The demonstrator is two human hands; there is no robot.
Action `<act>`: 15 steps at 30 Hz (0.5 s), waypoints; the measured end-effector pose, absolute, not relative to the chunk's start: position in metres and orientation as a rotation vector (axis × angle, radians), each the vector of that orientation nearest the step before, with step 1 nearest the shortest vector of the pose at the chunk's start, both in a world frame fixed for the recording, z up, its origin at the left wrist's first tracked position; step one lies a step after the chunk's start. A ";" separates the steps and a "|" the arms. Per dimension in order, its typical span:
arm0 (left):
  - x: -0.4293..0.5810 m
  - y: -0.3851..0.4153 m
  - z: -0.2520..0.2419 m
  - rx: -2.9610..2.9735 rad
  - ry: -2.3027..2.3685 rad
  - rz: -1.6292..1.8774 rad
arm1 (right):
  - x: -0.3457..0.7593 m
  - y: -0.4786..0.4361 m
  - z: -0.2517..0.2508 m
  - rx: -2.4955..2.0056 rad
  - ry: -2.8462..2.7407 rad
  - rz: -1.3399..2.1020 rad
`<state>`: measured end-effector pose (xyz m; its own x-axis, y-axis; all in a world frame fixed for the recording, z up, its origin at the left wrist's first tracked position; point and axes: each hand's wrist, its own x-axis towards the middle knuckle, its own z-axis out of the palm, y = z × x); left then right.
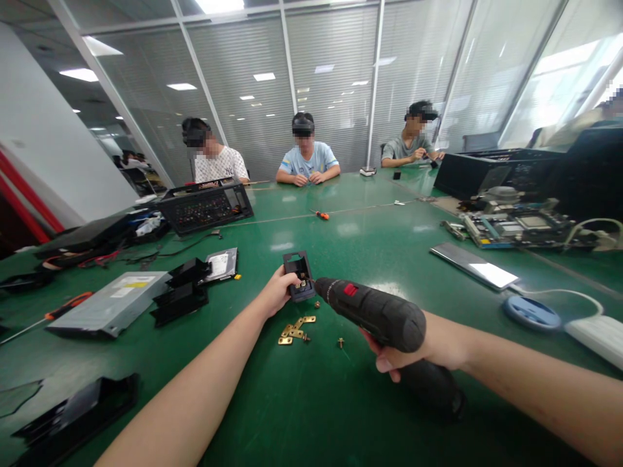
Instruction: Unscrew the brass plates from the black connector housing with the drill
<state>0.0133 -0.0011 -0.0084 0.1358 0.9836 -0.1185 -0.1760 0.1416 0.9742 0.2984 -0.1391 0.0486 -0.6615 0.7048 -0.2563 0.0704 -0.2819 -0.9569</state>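
- Green table (302,402): a broad mat-covered surface. Bare green lies between the two forearms and runs toward the far edge, where three seated people work at their own places.
- Left margin: a silver optical drive (114,303), black brackets (180,293) and a hard drive (221,264) lie well apart from the hands. A black panel (73,415) lies near the front left corner.
- Right margin: a flat metal strip (474,264), a blue disc (531,312) and a white power strip (598,337) border the working area. A circuit board (516,227) sits beyond them.
- Small black housing (299,277): a rectangular, matt part with a raised rim and an open recess. It is held tilted just above the table, near the centre.
- Brass hinges (296,329): flat, shiny yellow plates resting on the mat directly below the housing. A loose screw (341,341) lies just beside them.
- Power screwdriver (374,314): a dark, rounded, pistol-shaped body with a red switch. Its bit tip meets the lower edge of the housing.
- Left hand (277,292): the fingers are curled around the left side of the housing and pinch it. The thumb lies on its front edge.
- Right hand (413,350): the fingers are wrapped firmly around the screwdriver's grip from below. The fingertips are visible under the barrel.
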 end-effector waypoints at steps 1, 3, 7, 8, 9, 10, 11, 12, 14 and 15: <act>0.014 -0.002 -0.008 1.033 1.045 1.105 | 0.298 -0.139 0.049 -0.957 -1.543 1.995; 0.015 -0.004 -0.005 1.030 1.045 1.103 | 0.298 -0.139 0.050 -0.947 -1.566 2.002; 0.016 -0.009 0.000 1.023 1.040 1.100 | 0.297 -0.140 0.053 -0.978 -1.606 2.002; 0.016 -0.009 0.001 1.021 1.038 1.098 | 0.297 -0.140 0.054 -0.989 -1.607 1.998; 0.016 -0.009 0.001 1.021 1.037 1.095 | 0.297 -0.140 0.054 -0.994 -1.604 1.991; 0.016 -0.009 0.000 1.021 1.036 1.095 | 0.297 -0.140 0.053 -0.993 -1.600 1.988; 0.016 -0.008 -0.001 1.022 1.035 1.096 | 0.297 -0.140 0.053 -0.989 -1.596 1.985; 0.016 -0.007 -0.001 1.024 1.034 1.097 | 0.297 -0.140 0.052 -0.984 -1.594 1.983; 0.016 -0.005 -0.003 1.028 1.037 1.099 | 0.298 -0.139 0.050 -0.982 -1.598 1.982; 0.015 -0.004 -0.004 1.029 1.038 1.099 | 0.298 -0.139 0.049 -0.988 -1.601 1.980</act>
<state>0.0155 -0.0039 -0.0038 0.1420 0.9820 -0.1247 -0.1801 0.1495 0.9722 0.2982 -0.1393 0.0490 -0.6663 0.6954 -0.2690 0.1174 -0.2585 -0.9589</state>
